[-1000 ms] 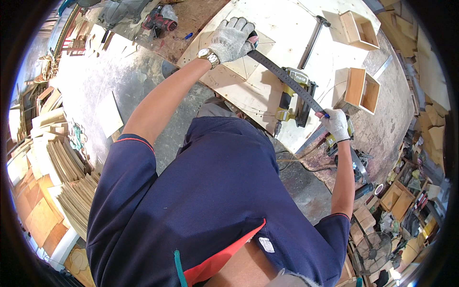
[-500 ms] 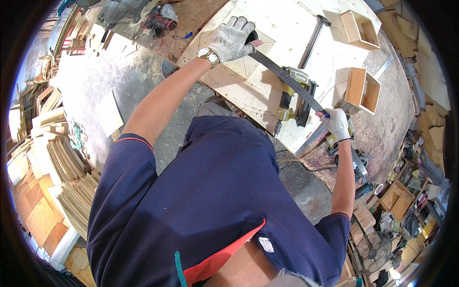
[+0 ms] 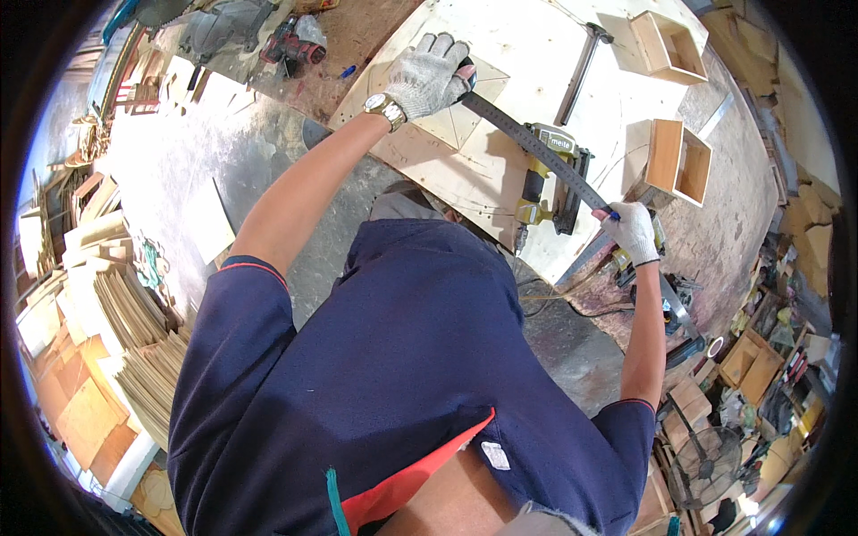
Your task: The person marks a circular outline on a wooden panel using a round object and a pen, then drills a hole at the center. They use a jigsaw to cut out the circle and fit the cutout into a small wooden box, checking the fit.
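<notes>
My left hand (image 3: 427, 79), in a grey knit glove with a watch at the wrist, grips the dark case of a tape measure (image 3: 536, 150) at the far side of a pale plywood panel (image 3: 500, 183). The marked blade runs out straight, slanting down to the right. At its other end my gloved right hand (image 3: 633, 234) is closed on the blade, a small blue tip showing by the fingers. Under the blade lies a yellow-green and black nail gun (image 3: 534, 188). Pencil lines cross the panel near my left hand.
Two open wooden boxes (image 3: 677, 161) stand at the right, beyond a long black metal bar (image 3: 583, 76). A red drill (image 3: 290, 45) and a blue pen (image 3: 348, 71) lie at the far left. Stacked wood strips (image 3: 130, 308) fill the left; a fan (image 3: 706, 464) stands lower right.
My left hand has shifted slightly left, its thumb now drawn in against the tape case. The blade and my right hand have barely moved.
</notes>
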Motion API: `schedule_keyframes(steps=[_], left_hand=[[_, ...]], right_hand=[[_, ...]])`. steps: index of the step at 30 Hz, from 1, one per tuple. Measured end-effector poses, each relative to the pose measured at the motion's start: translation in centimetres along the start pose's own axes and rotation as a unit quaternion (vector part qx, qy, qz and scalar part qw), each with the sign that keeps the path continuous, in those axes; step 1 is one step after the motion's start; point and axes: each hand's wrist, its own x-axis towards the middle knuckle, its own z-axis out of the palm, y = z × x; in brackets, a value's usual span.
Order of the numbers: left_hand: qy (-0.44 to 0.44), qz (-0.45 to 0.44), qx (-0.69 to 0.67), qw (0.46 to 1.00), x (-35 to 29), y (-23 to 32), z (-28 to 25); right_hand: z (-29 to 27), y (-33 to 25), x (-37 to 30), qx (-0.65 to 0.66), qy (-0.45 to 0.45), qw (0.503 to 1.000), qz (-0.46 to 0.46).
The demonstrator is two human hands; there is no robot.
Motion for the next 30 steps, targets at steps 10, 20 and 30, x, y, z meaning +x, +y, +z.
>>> schedule_keyframes(steps=[10, 20, 30], left_hand=[[-0.032, 0.021, -0.011, 0.999, 0.7, -1.0, 0.2], [0.045, 0.100, -0.013, 0.994, 1.2, -1.7, 1.2], [0.014, 0.090, -0.110, 0.990, 1.4, -0.7, -1.0]], right_hand=[[0.2, -8.6, -8.3, 0.076, 0.005, 0.987, 0.139], [9.9, -28.7, -13.9, 0.222, 0.071, 0.919, 0.318], [18.6, -46.2, -8.5, 0.337, 0.176, 0.802, 0.460]])
